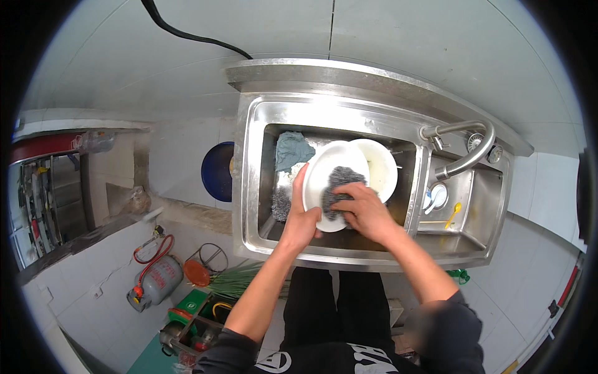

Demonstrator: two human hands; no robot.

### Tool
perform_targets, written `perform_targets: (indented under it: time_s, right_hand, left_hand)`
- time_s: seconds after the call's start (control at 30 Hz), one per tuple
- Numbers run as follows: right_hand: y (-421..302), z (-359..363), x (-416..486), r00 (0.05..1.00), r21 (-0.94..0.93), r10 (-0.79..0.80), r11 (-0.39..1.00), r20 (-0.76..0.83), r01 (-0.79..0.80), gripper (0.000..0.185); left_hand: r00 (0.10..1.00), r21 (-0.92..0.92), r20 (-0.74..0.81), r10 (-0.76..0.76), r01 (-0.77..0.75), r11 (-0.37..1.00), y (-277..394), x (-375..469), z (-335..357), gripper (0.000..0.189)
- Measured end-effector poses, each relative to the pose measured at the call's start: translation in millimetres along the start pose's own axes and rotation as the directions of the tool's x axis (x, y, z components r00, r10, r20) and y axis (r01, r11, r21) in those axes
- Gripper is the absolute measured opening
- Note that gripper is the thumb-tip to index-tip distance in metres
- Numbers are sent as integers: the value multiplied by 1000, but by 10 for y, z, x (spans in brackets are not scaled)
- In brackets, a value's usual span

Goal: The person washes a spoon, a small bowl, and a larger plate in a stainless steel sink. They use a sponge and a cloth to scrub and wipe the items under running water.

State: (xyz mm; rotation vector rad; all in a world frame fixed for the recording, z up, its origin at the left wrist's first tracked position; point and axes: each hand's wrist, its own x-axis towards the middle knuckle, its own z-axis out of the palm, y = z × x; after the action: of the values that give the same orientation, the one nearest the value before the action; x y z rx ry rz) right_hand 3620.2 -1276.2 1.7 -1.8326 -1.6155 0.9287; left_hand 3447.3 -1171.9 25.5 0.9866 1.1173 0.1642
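Observation:
My left hand (302, 219) grips the near left rim of a white bowl (322, 161), holding it tilted over the left sink basin. In my right hand (366, 210) is a dark grey steel-wool scouring pad (343, 180), pressed against the inside of the bowl. Behind and to the right, a second white bowl (385, 170) rests in the basin, partly covered by the first. A blue-grey cloth (292, 150) lies in the basin's far left corner. Below it sits another grey scouring pad (281, 204).
A curved metal faucet (483, 145) stands over the right basin (483, 205), which holds a white spoon (435, 203) and a yellow spoon (455, 212). Left of the sink is a blue basin (217, 170). A grey gas cylinder (161, 280) and green onions (238, 279) are on the lower left.

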Motion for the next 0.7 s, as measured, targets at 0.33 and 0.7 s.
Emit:
perform_targets:
  time_s: [0.33,0.7]
  right_hand:
    - [-100,95,137,995,220,-19,976,94,-2,34]
    - [-305,625,210,903,-31,249,960,-351,-277,55]
  left_hand:
    - [997,-35,-62,43,-45,998,111,-75,-41,107]
    - [929,125,-329,170,-135,983,55,-536,-759,85]
